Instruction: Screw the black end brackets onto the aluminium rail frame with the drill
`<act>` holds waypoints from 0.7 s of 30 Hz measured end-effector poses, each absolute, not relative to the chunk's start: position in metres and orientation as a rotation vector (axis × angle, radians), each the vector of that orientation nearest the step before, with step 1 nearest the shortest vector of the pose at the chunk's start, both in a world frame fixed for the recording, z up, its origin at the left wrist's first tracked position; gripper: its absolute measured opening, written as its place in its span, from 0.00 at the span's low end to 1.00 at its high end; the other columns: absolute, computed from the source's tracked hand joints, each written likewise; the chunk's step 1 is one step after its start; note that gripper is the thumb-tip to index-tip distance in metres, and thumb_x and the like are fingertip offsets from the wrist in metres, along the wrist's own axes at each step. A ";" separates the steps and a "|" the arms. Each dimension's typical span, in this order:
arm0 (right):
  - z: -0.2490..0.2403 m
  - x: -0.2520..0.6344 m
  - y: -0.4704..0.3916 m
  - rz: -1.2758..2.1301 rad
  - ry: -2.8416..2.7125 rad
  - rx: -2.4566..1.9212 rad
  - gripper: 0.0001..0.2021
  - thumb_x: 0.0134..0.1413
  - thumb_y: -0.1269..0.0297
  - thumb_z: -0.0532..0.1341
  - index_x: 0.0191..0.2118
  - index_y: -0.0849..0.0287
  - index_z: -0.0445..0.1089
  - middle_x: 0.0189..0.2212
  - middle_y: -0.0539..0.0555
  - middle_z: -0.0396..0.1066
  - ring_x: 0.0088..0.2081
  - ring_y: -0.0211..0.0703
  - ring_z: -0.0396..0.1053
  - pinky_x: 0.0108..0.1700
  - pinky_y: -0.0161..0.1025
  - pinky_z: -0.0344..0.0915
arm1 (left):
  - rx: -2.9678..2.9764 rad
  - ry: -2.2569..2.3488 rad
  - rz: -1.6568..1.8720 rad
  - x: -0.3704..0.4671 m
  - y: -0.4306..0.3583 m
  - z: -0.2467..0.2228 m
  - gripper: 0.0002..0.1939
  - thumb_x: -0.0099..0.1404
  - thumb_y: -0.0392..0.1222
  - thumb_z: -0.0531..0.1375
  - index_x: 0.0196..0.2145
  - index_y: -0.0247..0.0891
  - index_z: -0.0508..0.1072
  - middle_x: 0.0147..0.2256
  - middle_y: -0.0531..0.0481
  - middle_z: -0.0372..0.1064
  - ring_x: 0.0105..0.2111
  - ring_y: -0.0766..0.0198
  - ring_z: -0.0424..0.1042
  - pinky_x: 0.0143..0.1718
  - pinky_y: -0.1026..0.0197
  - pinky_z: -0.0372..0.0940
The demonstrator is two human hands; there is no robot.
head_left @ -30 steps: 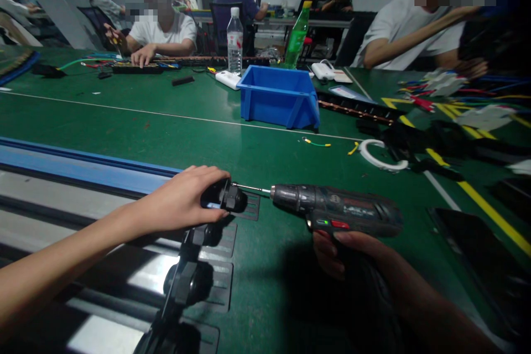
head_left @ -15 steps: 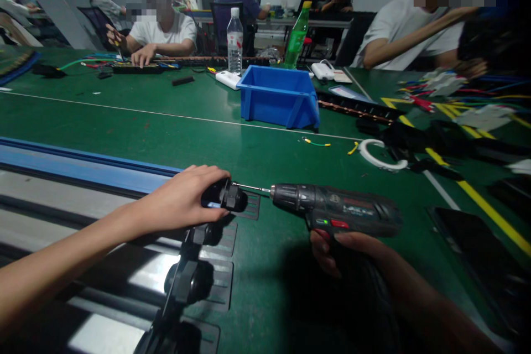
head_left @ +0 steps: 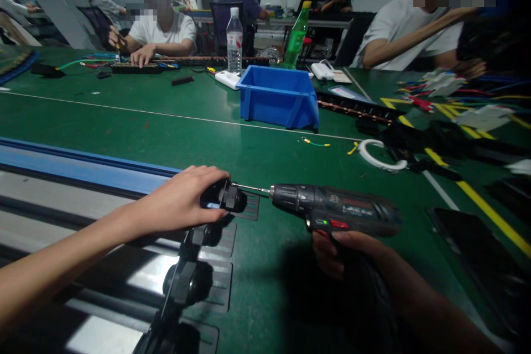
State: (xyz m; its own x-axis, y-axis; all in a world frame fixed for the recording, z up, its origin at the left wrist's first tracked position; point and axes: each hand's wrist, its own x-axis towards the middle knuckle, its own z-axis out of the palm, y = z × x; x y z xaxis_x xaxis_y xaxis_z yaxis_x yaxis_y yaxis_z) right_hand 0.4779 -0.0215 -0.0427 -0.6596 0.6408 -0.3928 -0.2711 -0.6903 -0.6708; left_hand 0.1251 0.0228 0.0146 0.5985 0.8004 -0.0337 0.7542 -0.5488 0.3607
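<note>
My right hand (head_left: pixel 352 254) is wrapped round the grip of a black cordless screwdriver (head_left: pixel 332 207), a finger at its trigger and a small green light lit. Its long bit points left and meets the upper edge of a black end cap (head_left: pixel 233 198) with a cable gland. My left hand (head_left: pixel 186 196) grips this end cap between thumb and fingers. The cap sits at the end of a long metal profile (head_left: pixel 50 213) with a blue strip along its far side. Closer to me, more black glands (head_left: pixel 186 282) stick out of neighbouring profile ends, over slotted black tabs.
A blue bin (head_left: pixel 280 99) stands mid-table, with a clear bottle (head_left: pixel 234 41) and a green bottle (head_left: pixel 296 38) behind it. A white ring (head_left: pixel 381 156) and loose cables lie right. A dark phone-like slab (head_left: pixel 477 260) is beside my right forearm. Co-workers sit opposite.
Both my hands and the screwdriver stay almost in place. Across the table, a co-worker's raised hand with a tool has shifted slightly.
</note>
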 end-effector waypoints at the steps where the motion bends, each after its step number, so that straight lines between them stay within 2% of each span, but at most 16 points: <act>1: -0.042 0.478 -0.022 2.330 -0.792 -0.851 0.16 0.55 0.53 0.67 0.28 0.61 0.70 0.21 0.50 0.64 0.24 0.37 0.60 0.27 0.37 0.58 | 2.490 1.259 0.191 0.125 0.023 0.015 0.29 0.66 0.54 0.63 0.59 0.38 0.65 0.50 0.43 0.71 0.49 0.50 0.70 0.49 0.48 0.64; 4: -0.042 0.477 -0.023 2.311 -0.759 -0.858 0.15 0.54 0.55 0.69 0.29 0.62 0.71 0.22 0.51 0.65 0.25 0.37 0.63 0.27 0.36 0.60 | 2.487 1.260 0.197 0.125 0.024 0.015 0.29 0.65 0.53 0.64 0.59 0.38 0.65 0.49 0.43 0.71 0.49 0.50 0.70 0.50 0.48 0.64; 8: -0.040 0.477 -0.026 2.302 -0.620 -0.902 0.13 0.50 0.59 0.72 0.34 0.62 0.72 0.28 0.52 0.69 0.29 0.39 0.67 0.33 0.36 0.66 | 2.493 1.252 0.207 0.125 0.024 0.013 0.29 0.65 0.53 0.64 0.59 0.38 0.65 0.49 0.44 0.71 0.49 0.50 0.70 0.49 0.48 0.64; 12: -0.035 0.475 -0.027 2.258 -0.632 -0.884 0.11 0.51 0.61 0.71 0.35 0.62 0.73 0.31 0.53 0.69 0.31 0.40 0.67 0.32 0.36 0.66 | 2.505 1.249 0.202 0.124 0.024 0.012 0.29 0.66 0.54 0.63 0.60 0.38 0.65 0.49 0.43 0.71 0.49 0.50 0.70 0.49 0.48 0.64; 17: -0.038 0.475 -0.026 2.265 -0.633 -0.896 0.12 0.51 0.59 0.72 0.34 0.61 0.72 0.29 0.52 0.68 0.28 0.39 0.66 0.30 0.37 0.64 | 2.499 1.247 0.200 0.124 0.024 0.014 0.29 0.66 0.54 0.63 0.59 0.39 0.65 0.49 0.43 0.71 0.49 0.50 0.70 0.49 0.48 0.64; 21: -0.042 0.478 -0.022 2.319 -0.732 -0.889 0.14 0.53 0.55 0.69 0.29 0.61 0.71 0.23 0.51 0.65 0.25 0.38 0.62 0.29 0.38 0.60 | 2.495 1.252 0.192 0.125 0.023 0.015 0.29 0.66 0.54 0.63 0.59 0.39 0.65 0.49 0.43 0.71 0.49 0.50 0.70 0.49 0.48 0.64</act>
State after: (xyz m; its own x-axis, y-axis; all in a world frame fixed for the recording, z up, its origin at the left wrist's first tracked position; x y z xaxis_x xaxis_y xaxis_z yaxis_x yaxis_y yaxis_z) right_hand 0.4776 -0.0221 -0.0420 -0.6328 0.6498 -0.4210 -0.2904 -0.7033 -0.6489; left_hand 0.1252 0.0234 0.0153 0.6021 0.7978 -0.0319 0.7515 -0.5527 0.3601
